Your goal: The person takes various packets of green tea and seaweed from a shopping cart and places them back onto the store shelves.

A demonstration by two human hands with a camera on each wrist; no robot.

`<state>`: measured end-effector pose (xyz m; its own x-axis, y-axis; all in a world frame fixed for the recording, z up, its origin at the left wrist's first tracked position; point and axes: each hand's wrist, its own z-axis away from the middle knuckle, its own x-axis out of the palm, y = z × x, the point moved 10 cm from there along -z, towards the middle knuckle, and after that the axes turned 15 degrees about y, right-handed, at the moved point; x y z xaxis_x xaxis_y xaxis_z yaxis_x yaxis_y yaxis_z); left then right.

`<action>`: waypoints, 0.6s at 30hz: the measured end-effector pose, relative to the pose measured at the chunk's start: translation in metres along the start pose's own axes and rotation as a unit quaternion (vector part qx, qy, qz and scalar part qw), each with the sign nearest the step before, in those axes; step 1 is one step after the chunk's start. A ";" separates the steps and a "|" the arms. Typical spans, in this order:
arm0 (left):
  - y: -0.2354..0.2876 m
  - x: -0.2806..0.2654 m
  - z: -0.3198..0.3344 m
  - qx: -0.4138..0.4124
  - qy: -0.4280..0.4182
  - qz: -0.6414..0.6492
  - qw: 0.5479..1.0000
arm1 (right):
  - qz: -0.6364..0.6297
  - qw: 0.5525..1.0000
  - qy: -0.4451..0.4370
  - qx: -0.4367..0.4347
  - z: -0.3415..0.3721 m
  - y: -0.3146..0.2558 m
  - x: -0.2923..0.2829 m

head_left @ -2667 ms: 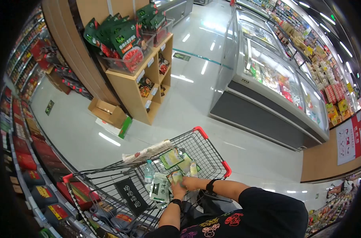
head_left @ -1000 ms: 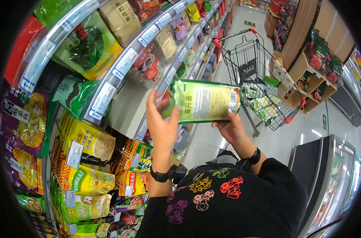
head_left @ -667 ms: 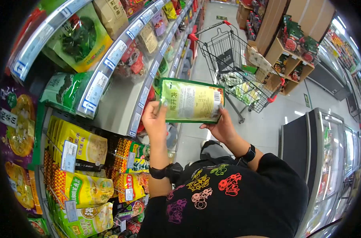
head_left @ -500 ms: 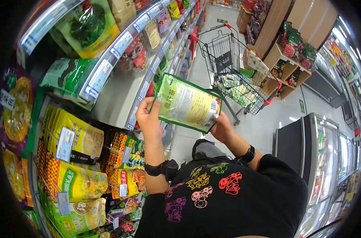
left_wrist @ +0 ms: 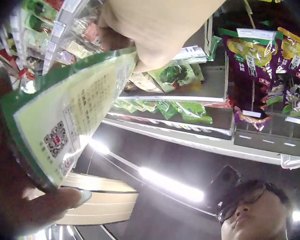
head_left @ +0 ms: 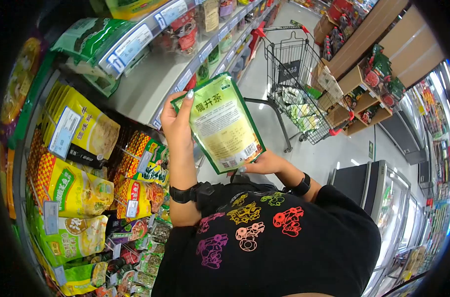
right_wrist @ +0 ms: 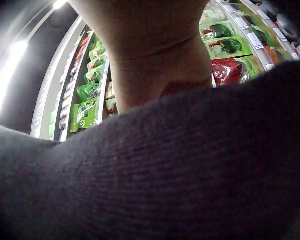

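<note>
A green-edged bag of Longjing tea [head_left: 222, 119], back label up, is held in front of the chest in the head view. My left hand [head_left: 178, 126] pinches its upper left edge, thumb on the label. Its lower right corner is in my right hand [head_left: 267, 163], thumb at the edge and fingers mostly hidden behind. In the left wrist view, the tea bag [left_wrist: 72, 107] slants between the left hand [left_wrist: 157, 30] above and the right hand's thumb [left_wrist: 62, 202] below. In the right wrist view dark cloth [right_wrist: 160, 170] hides all but the wrist.
On the left, shelves with price labels carry a green packet [head_left: 94, 42] and hanging yellow seasoning pouches [head_left: 94, 128]. A shopping cart [head_left: 299, 84] with several packages stands ahead. Behind it are a wooden display shelf [head_left: 356, 106] and a glass-topped freezer [head_left: 383, 198] at right.
At first both hands were down among packages in the cart. Later they hold the tea bag by the shelves; it has since turned from lying sideways to more upright and come closer to the body.
</note>
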<state>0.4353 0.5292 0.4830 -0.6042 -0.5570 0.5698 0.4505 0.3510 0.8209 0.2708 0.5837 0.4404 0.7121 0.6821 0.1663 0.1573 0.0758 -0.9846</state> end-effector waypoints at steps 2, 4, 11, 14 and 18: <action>-0.001 0.014 0.002 0.017 -0.036 0.008 0.999 | -0.006 1.000 0.012 0.001 0.002 0.001 -0.007; -0.002 0.027 0.007 0.042 -0.055 0.007 0.998 | 0.004 1.000 0.021 0.000 0.005 0.006 -0.015; -0.032 0.057 0.019 -0.017 -0.128 0.010 0.992 | -0.013 0.995 0.098 -0.001 0.010 0.006 -0.031; -0.032 0.059 0.022 -0.011 -0.144 -0.005 0.990 | -0.008 0.994 0.107 0.010 0.010 0.011 -0.031; -0.036 0.048 0.022 0.002 -0.143 -0.022 0.989 | -0.012 0.994 0.110 0.012 0.006 0.027 -0.030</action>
<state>0.3758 0.5067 0.4816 -0.7853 -0.3357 0.5202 0.4169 0.3343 0.8452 0.2490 0.5697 0.4082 0.8408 0.5050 0.1952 0.1617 0.1099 -0.9807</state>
